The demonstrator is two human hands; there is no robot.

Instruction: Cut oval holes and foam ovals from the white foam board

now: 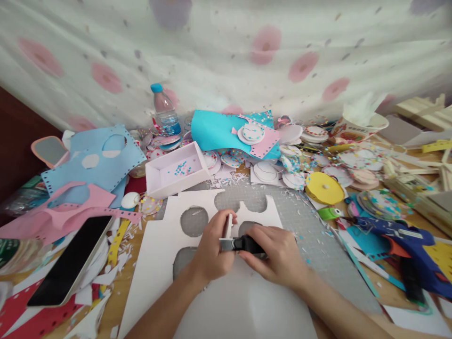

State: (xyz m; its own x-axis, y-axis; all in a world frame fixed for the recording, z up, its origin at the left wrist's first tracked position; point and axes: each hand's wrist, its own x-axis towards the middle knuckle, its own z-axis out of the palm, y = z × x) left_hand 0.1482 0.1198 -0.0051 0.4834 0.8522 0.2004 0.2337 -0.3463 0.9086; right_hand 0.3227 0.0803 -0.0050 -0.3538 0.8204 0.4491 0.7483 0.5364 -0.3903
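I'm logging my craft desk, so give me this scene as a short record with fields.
Left grip: holding a small white piece
Right grip: holding a black-handled tool, metal end toward the left
Under both: white sheet with cut-out holes, on a gray mat
Left side: phone, screen dark
Right side: blue glue gun
Back: blue-capped water bottle

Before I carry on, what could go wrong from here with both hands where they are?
1. The right hand grips a black-handled tool whose metal end sits close against the left hand. If that end is sharp, a slip could nick the left hand or the white piece it holds.
2. The open tray of loose dots stands near the cut-out white sheet; shifting the sheet might bump it and spill them.
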